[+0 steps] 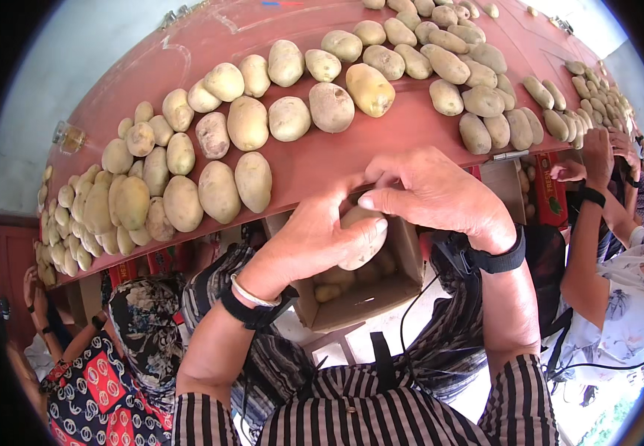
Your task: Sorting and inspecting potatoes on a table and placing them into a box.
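Note:
Between my hands, over an open cardboard box (350, 319), is a pale potato (362, 257). My left hand (322, 237) grips it with the thumb across its side; the other fingers are mostly hidden behind it. At the potato's upper end is my right hand (433, 192), its thumb against the skin and its fingers curled over the top. Inside the box, below the held potato, several more potatoes (328, 292) lie in shadow. Just beyond my hands runs the front edge of a reddish table (305, 173), with a yellowish potato (370, 90) near it.
Rows of potatoes (220, 192) curve along the table's left side, with another group (483, 100) to the right. A glass jar (69, 137) stands at the far left edge. Co-workers sit close by; a person's forearm (589, 223) is at right. A black cable (411, 312) hangs near my lap.

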`<state>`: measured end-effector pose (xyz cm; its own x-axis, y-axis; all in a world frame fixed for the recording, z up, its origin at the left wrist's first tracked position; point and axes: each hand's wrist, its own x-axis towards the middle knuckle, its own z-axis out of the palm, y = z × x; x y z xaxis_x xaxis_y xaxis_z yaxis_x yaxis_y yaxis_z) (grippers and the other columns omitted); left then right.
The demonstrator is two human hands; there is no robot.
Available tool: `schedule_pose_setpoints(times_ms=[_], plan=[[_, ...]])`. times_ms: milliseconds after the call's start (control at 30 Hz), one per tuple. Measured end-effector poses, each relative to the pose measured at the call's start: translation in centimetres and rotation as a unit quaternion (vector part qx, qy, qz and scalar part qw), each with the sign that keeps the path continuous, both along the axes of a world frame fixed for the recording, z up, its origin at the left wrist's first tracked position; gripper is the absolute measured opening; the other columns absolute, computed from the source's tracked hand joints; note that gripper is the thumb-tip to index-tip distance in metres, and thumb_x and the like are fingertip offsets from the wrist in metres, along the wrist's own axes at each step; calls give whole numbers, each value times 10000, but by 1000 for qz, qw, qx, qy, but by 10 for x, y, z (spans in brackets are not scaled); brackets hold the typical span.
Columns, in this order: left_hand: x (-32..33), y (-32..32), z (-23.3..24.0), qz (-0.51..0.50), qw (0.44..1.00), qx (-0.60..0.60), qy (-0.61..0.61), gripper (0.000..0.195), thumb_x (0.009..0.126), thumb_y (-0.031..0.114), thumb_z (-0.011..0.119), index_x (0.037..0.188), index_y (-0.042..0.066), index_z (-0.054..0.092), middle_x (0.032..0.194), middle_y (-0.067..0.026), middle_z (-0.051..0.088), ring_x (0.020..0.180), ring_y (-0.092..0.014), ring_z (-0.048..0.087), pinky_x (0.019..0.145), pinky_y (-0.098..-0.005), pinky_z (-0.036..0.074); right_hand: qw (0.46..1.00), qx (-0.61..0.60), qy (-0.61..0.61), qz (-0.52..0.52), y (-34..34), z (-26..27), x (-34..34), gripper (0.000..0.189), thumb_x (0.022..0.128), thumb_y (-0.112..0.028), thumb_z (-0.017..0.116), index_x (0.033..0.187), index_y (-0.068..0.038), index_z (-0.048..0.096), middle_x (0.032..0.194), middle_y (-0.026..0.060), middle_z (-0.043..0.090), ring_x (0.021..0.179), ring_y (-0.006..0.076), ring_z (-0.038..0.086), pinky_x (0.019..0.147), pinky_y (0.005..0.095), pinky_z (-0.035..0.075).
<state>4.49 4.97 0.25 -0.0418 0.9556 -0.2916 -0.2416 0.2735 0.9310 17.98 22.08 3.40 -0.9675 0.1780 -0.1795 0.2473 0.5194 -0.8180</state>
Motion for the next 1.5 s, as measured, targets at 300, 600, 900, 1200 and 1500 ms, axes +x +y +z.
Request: schedule_pose_setpoints(times_ms=[300, 600, 900, 1200, 1500], plan=[[7, -12, -30, -56, 858, 89, 504, 703, 874, 68, 675, 1517, 66, 391, 969, -224, 671, 884, -397, 690, 791, -476, 552, 998, 34, 16, -51, 6, 0, 1, 302, 923, -223, 721, 1038, 51, 667, 787, 178, 722, 664, 238, 704, 637, 363, 546], [3, -12, -24, 27, 839, 138, 525, 515, 863, 31, 693, 1361, 31, 561, 942, -179, 696, 844, -364, 704, 739, -447, 566, 959, 55, 158, -229, 33, 11, -1, 256, 883, -198, 730, 1037, 5, 712, 942, 199, 742, 850, 272, 732, 771, 369, 559], [-3, -15, -23, 36, 838, 136, 528, 409, 872, 47, 692, 1270, -4, 611, 964, -180, 702, 853, -366, 704, 752, -444, 572, 837, 377, 3, -397, 102, 0, 27, 336, 811, -124, 741, 1121, -1, 693, 1080, 210, 695, 1038, 381, 678, 909, 428, 531], [-10, -17, -18, 55, 835, 138, 529, 368, 878, 50, 685, 1238, -7, 629, 996, -216, 701, 883, -409, 691, 771, -474, 567, 852, 266, 122, -435, 122, -10, 47, 437, 813, -191, 744, 1209, -16, 681, 1099, 210, 709, 1023, 347, 688, 906, 434, 520], [-12, -17, -21, 74, 838, 123, 527, 320, 875, 55, 685, 1186, -18, 658, 1006, -239, 710, 903, -414, 701, 803, -469, 574, 883, -100, 138, -437, 105, 10, 55, 416, 919, -357, 710, 1107, 14, 717, 906, 52, 698, 771, 86, 624, 664, 233, 480]])
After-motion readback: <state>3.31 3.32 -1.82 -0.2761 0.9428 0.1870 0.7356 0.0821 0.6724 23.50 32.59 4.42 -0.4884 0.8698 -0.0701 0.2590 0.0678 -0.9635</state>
